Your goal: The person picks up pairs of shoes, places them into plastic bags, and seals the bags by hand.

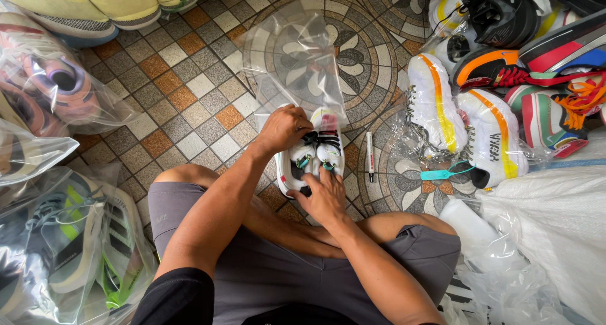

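I sit cross-legged on a patterned tile floor. A pair of white sneakers (314, 153) with black laces and teal accents lies in front of my knees, toes inside the mouth of a clear plastic bag (297, 60) that stretches away from me. My left hand (284, 129) grips the bag's edge at the left of the sneakers. My right hand (325, 197) presses on the heels of the pair from the near side.
A marker pen (370, 156) lies just right of the sneakers. Further right sit white sneakers with orange-yellow stripes (467, 120), a teal tag (442, 173), a colourful shoe pile (536, 53) and a white sack (555, 218). Bagged shoes (57, 236) crowd the left.
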